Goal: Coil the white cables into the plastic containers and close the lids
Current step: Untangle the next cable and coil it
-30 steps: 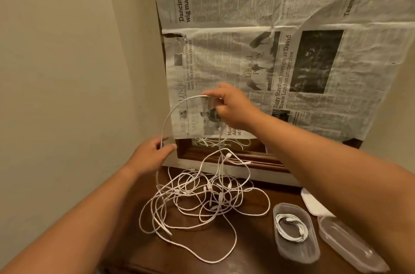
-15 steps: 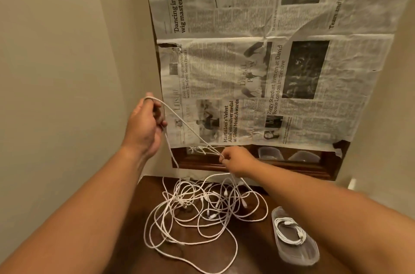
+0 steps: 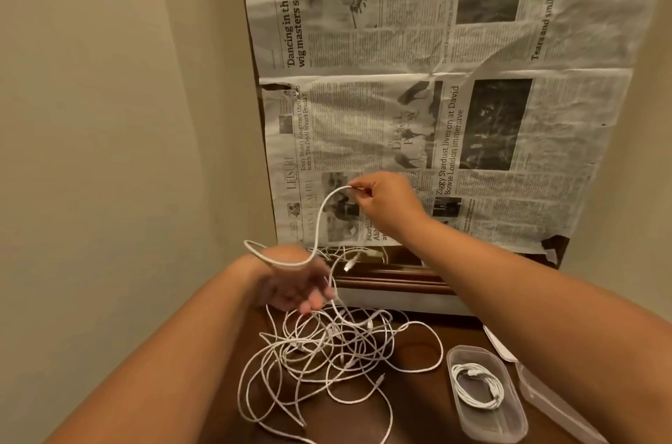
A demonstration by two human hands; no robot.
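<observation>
Hands have swapped heights since half second ago. Right hand [image 3: 385,205] now up by newspaper [image 3: 509,189], pinching white cable [image 3: 319,225] between thumb and fingertips. Left hand [image 3: 291,285] dropped low, blurred, strand looped over wrist; grip cannot tell. Cable trails down into tangle [image 3: 338,338] on table [image 3: 418,403]. Likely winding coil round left hand. One coil [image 3: 478,385] already in plastic container [image 3: 509,425], no lid on.

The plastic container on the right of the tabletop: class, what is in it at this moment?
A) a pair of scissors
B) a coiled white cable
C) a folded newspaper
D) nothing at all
B: a coiled white cable lies inside the lidless plastic container, apart from the tangled pile of loose cables to its left.
</observation>
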